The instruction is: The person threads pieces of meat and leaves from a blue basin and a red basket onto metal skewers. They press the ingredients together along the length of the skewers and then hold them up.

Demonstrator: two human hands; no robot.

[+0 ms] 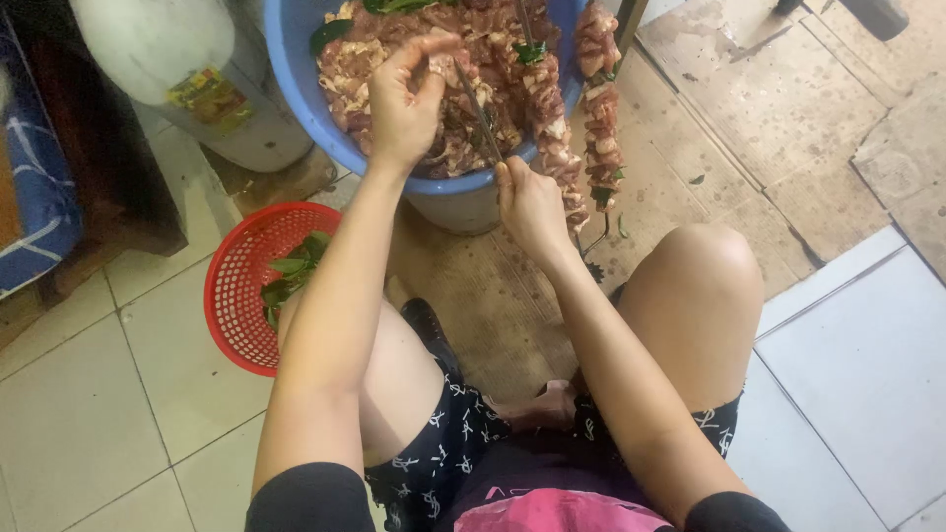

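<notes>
Head view: a skewer [480,110] is gripped at its near end by the right hand [529,202], its axis slanting up-left into the basin [296,89]; meat [439,69] is pinched by the left hand [404,99] beside it.

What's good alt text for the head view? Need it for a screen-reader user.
Seen from above, a seated person's left hand pinches a piece of raw meat over a blue basin of marinated meat, while the right hand grips a thin metal skewer. Loaded meat skewers lean on the basin's rim, and a red basket of green leaves sits on the tiled floor.
</notes>
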